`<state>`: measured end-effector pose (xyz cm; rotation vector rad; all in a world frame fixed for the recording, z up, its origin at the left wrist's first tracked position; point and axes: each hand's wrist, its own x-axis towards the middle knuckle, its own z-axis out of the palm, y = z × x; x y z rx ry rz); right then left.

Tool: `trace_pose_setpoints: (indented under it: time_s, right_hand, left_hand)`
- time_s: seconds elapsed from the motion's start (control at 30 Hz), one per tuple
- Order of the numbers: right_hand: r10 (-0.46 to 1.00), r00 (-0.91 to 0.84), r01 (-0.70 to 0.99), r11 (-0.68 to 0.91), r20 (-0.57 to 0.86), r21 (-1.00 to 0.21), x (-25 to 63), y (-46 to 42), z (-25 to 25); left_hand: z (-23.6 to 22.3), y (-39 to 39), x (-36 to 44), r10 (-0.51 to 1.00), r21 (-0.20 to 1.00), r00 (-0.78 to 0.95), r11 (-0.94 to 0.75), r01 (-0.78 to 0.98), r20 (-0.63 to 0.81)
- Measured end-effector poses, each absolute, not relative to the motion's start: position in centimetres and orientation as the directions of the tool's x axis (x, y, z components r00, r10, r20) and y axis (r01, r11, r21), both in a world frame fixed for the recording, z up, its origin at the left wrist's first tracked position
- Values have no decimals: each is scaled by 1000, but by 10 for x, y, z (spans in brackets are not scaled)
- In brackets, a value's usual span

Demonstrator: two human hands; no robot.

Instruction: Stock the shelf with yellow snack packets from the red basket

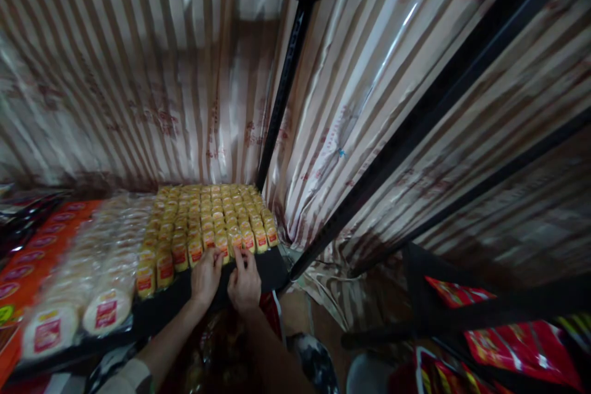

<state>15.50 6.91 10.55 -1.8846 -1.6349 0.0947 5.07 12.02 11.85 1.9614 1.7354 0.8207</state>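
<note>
Rows of small yellow packaged cakes (212,212) with red labels stand on a dark shelf (272,271). My left hand (206,278) is at the front of these rows, its fingers pinched at a front packet. Close on its right, my right hand (244,283) has its fingers curled and its fingertips against a neighbouring front packet (235,239). Between the hands a yellow packet (222,243) shows its red label. The fingertips partly cover the packets, so their exact grip is hard to see.
Left of the yellow packets are rows of larger round pale packets (106,311) in clear wrap, then an orange box (41,246). A black post (286,92) and striped sheeting (184,74) stand behind. Red packages (517,351) lie on a lower rack at right.
</note>
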Motion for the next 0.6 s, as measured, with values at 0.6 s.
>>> trace_pose_setpoints:
  time_s: [0.6]
  right_hand:
    - [936,194,920,-69,295,-385,153,73,110]
  left_hand:
    - [130,117,53,996,544,37,-79,835,87]
